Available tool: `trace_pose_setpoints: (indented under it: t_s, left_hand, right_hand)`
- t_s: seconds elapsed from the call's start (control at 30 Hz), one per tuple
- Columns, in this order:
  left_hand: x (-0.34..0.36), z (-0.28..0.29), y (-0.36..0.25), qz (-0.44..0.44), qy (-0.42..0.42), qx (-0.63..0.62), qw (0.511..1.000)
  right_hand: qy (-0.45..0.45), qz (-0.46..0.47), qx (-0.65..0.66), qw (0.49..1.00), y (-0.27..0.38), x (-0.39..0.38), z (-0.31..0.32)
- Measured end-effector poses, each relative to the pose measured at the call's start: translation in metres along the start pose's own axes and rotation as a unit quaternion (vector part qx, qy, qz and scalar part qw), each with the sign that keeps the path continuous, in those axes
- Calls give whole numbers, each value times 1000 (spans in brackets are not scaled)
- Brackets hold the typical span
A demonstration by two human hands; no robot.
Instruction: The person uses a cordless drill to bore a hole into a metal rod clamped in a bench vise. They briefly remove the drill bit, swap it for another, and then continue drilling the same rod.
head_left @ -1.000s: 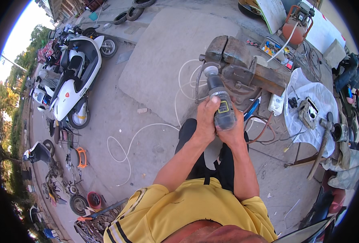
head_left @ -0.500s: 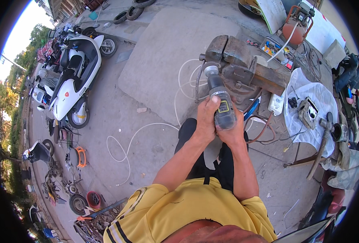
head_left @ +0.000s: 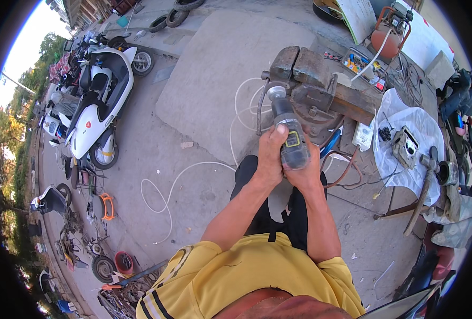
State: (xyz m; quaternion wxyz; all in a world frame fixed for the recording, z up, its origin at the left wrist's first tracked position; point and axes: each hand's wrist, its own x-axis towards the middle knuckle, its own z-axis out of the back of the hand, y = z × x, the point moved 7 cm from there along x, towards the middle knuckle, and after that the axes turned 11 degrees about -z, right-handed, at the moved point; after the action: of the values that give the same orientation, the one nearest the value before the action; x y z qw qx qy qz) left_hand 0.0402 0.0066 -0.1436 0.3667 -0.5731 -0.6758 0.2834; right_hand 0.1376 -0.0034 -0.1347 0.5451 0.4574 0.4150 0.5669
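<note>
A grey and black power drill (head_left: 293, 146) points away from me, its body between my two hands. My left hand (head_left: 270, 159) is wrapped round its left side, with the thumb lying on top of the housing. From the other side my right hand (head_left: 307, 173) closes on the same drill; its fingers are mostly hidden underneath. A round silver piece (head_left: 277, 92) sits at the drill's front end, close beside the heavy, worn bench vise (head_left: 313, 80). Whether that piece touches the vise I cannot tell. The vise's long handle (head_left: 260, 109) hangs just left of the drill's nose.
A white hose (head_left: 193, 164) loops over the concrete left of my legs. To the right, a hammer (head_left: 424, 186) and a metal part (head_left: 405, 149) lie on white plastic sheeting (head_left: 390, 114). Beyond are a toolbox (head_left: 364, 69) and a red compressor (head_left: 387, 40). A white scooter (head_left: 100, 101) stands left.
The drill's back end has shifted very slightly to the left and away from me, with both hands still round it. Nothing else visibly differs.
</note>
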Motion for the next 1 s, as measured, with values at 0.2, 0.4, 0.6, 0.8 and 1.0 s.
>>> trace_pose_setpoints:
  t_s: [0.2, 0.4, 0.6, 0.8, 1.0]
  left_hand:
    - [-7, 3, 8, 34, 3, -10, 999]
    - [-8, 4, 11, 48, 10, -37, 998]
    - [-6, -8, -7, 55, -7, -117, 992]
    - [-5, -3, -7, 63, -14, -127, 990]
    - [-6, -7, -5, 84, -16, -170, 982]
  right_hand:
    - [-11, 5, -41, 999, -6, -8, 3]
    - [-18, -19, -57, 998, 17, -15, 9]
    - [-36, -25, -93, 995, 28, -14, 1]
    - [-43, -17, -118, 992, 36, -14, -2]
    - [-53, 2, -150, 987, 50, -16, 6]
